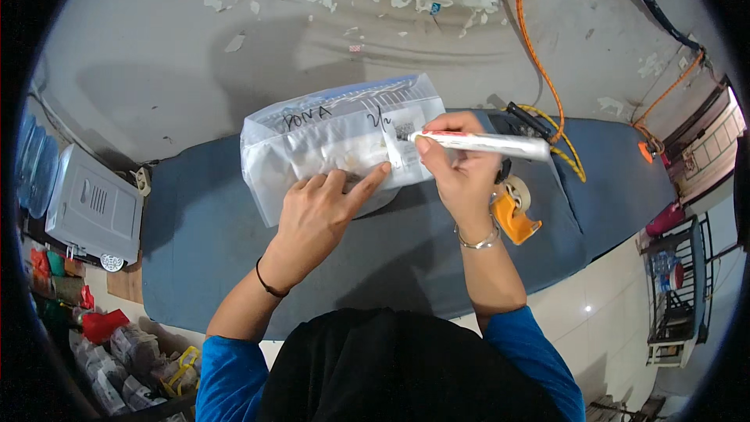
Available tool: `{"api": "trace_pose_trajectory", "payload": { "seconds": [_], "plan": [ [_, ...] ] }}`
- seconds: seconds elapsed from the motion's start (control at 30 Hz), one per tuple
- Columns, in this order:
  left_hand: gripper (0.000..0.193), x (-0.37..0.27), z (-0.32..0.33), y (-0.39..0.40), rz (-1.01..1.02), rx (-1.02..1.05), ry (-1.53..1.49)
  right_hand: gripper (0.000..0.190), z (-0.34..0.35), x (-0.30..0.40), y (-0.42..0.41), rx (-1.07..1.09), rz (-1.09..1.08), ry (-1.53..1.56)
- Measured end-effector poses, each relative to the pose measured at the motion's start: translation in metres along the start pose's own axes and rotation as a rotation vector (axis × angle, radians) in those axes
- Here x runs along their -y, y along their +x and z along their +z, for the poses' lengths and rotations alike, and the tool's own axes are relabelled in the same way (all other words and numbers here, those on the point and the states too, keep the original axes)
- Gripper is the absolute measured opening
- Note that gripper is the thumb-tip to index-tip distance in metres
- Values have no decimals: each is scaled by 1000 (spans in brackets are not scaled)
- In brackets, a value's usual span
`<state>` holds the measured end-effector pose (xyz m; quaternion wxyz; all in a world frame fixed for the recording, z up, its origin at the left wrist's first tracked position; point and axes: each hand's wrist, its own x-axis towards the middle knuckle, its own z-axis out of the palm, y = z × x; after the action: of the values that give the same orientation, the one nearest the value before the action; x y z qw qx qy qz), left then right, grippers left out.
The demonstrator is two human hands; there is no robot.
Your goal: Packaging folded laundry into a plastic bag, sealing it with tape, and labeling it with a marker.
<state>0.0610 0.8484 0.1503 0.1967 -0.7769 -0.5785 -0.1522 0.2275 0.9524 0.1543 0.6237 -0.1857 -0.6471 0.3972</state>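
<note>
A clear plastic package, with black handwriting and a printed label, lies tilted on a grey-blue padded surface against the wall. My left hand presses on its near side, fingers bent and one digit stretched towards the label. In my right hand is a white marker pen, gripped between thumb and fingers. Its dark tip points left, over the printed code on the label; whether it touches the plastic I cannot tell. A yellow tape dispenser with a roll of tape sits beside my right wrist.
Orange cord hangs down the wall to a black bar-shaped object and a yellow cord. A grey cabinet stands at the left. Wrapped packages are piled at lower left. A black metal rack is at right.
</note>
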Motion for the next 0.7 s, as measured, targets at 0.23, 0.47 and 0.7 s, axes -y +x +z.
{"api": "trace_pose_trajectory", "payload": {
  "seconds": [0.23,0.47,0.7],
  "plan": [
    [58,1,3,3,1,9,-31,12,-9,-37,-14,-40,89,130],
    [56,4,4,3,-2,-6,-63,12,-9,-44,-11,5,46,61],
    [57,1,2,3,-17,28,-61,12,-2,-36,-6,-82,61,88]
  ]
}}
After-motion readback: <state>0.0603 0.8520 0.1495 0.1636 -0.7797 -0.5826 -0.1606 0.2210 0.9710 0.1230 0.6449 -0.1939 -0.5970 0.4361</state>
